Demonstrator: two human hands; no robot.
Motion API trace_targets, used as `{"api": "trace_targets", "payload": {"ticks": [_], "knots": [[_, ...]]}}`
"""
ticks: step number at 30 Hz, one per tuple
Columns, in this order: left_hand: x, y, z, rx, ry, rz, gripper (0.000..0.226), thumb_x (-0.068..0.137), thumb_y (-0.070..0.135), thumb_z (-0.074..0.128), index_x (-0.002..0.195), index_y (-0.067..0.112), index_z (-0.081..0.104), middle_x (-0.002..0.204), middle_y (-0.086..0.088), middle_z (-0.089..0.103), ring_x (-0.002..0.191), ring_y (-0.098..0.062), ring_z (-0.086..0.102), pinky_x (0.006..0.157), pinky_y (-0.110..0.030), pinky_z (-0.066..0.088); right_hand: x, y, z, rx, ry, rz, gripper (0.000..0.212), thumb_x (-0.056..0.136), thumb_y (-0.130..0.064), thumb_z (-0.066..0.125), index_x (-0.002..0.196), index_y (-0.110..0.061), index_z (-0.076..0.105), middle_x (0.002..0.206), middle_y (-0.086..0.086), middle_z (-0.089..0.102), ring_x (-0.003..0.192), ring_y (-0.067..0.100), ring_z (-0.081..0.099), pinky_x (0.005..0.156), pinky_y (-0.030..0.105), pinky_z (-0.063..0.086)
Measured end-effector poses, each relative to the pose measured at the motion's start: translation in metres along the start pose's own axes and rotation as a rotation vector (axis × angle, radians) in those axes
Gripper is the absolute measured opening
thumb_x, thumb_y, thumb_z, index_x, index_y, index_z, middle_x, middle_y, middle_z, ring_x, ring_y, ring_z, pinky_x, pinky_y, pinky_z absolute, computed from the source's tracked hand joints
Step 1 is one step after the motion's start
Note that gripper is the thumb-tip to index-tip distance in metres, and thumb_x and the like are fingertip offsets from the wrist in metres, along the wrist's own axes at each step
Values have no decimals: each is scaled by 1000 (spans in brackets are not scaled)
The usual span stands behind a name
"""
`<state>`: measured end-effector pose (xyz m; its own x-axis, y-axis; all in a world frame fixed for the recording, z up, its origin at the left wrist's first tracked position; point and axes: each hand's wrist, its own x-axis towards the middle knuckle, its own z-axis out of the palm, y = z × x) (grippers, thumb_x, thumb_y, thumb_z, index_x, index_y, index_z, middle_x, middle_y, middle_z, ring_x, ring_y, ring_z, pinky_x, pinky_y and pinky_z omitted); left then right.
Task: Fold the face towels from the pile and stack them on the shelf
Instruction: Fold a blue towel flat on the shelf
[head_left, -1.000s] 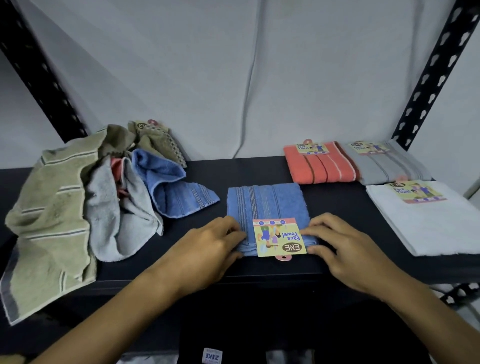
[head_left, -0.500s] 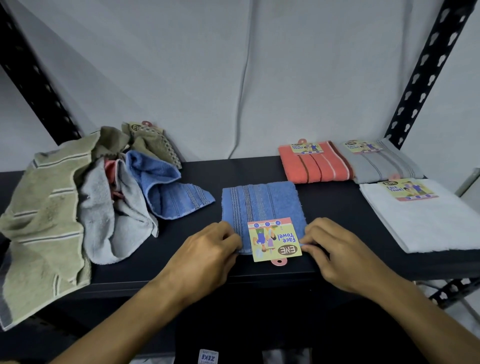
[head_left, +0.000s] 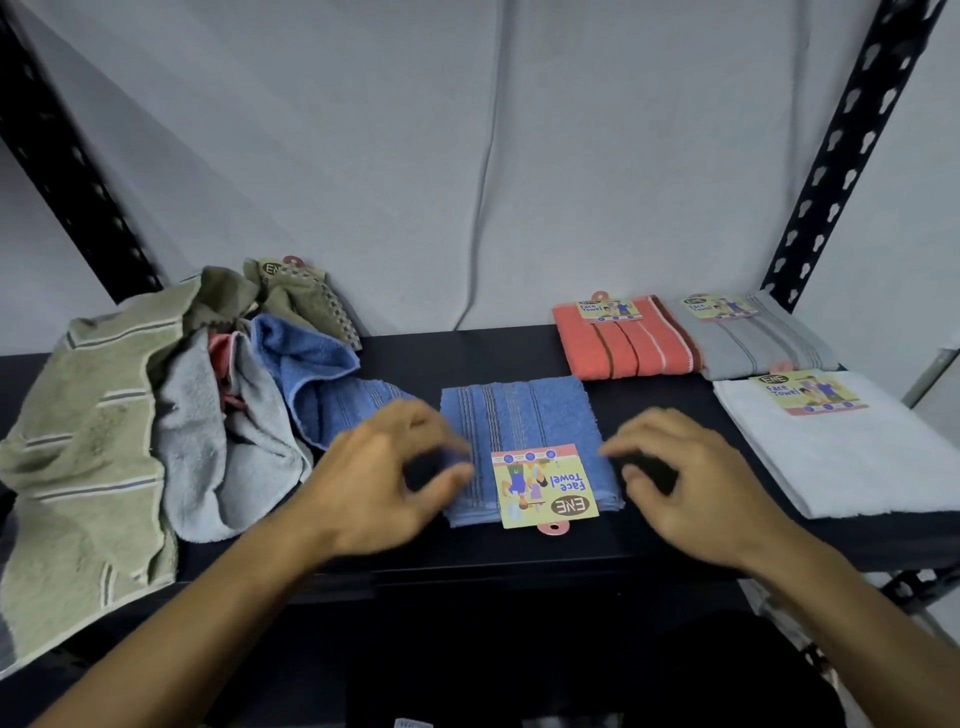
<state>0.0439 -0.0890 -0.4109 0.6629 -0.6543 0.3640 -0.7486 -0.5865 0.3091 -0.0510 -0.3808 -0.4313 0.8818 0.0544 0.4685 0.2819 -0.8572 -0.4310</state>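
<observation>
A: At centre frame on the dark shelf (head_left: 498, 353): one folded blue terry face towel (head_left: 519, 415), ribbed stripes and long axis running away from the viewer, card label (head_left: 545, 486) at its near edge.

B: Hands?

A: Left hand (head_left: 384, 478) and right hand (head_left: 691, 483) flank it, equally near, fingers loosely curled, holding nothing; contact unclear through blur.

B: Remaining?

A: Crumpled pile of towels (head_left: 156, 415), left of frame.

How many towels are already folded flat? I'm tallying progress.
4: a blue towel between the hands, an orange towel and a grey towel at the back right, a white towel front right. The pile remains unfolded.
</observation>
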Motion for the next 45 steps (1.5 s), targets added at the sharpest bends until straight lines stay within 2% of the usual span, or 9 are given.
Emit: {"api": "trace_targets", "payload": {"ticks": [5,8,11,25,32,36,40,43,45], "knots": [[47,16,13,99,-193,-210,59,103,49,30,155,20,25,160,3,24,146,-12,15,118,-31,14,49,-24,26,-126,-188,145,44,101,-24,36,146,-18,37,148,-7,29,137,4,20,101,37,41],[56,16,36,165,-341,-265,68,104,51,19,158,17,-1,166,1,-7,150,-10,-12,122,-35,-5,62,-30,48,-199,-381,186,56,105,-36,21,155,-14,9,162,-2,-6,147,9,-12,118,33,10],[53,10,50,195,-429,-303,70,102,55,13,157,16,-9,164,2,-17,148,-9,-21,122,-39,-9,59,-25,61,-218,-483,200,59,105,-41,15,154,-15,-5,161,0,-17,145,10,-21,115,26,-11],[54,5,54,251,-502,-316,69,100,60,8,157,26,-9,165,5,-10,150,-10,-13,122,-50,0,64,-17,67,-196,-532,259,64,103,-45,20,154,-16,-5,161,-7,-13,145,5,-18,116,27,-9],[41,22,23,492,-517,-245,60,101,54,4,154,30,18,149,-8,38,134,-28,32,109,-48,30,79,-9,46,-463,-545,31,61,103,-47,15,155,-19,-2,160,3,-20,143,13,-27,119,36,-11],[14,43,10,488,-386,-208,50,102,50,14,123,26,52,115,-5,58,112,-26,52,90,-41,45,57,-18,24,-497,-87,-24,52,99,-35,45,142,-7,43,156,18,24,148,25,9,115,36,17],[1,56,10,393,-284,-114,37,100,46,26,93,23,54,95,3,62,90,-25,61,75,-37,47,12,-43,23,-326,124,95,36,90,-35,47,110,-14,68,122,3,60,121,20,49,78,34,54],[10,47,10,337,-87,-43,28,93,35,41,114,28,58,114,5,61,104,-22,59,73,-38,50,-9,-66,33,-261,78,84,37,89,-41,40,98,-21,69,108,-5,63,106,16,58,71,29,54],[23,30,14,311,-170,-6,65,86,24,51,149,29,35,152,3,34,134,-19,39,80,-39,49,-15,-74,48,-255,-29,115,48,97,-45,30,104,-18,70,112,-2,65,112,20,60,84,32,54]]}}
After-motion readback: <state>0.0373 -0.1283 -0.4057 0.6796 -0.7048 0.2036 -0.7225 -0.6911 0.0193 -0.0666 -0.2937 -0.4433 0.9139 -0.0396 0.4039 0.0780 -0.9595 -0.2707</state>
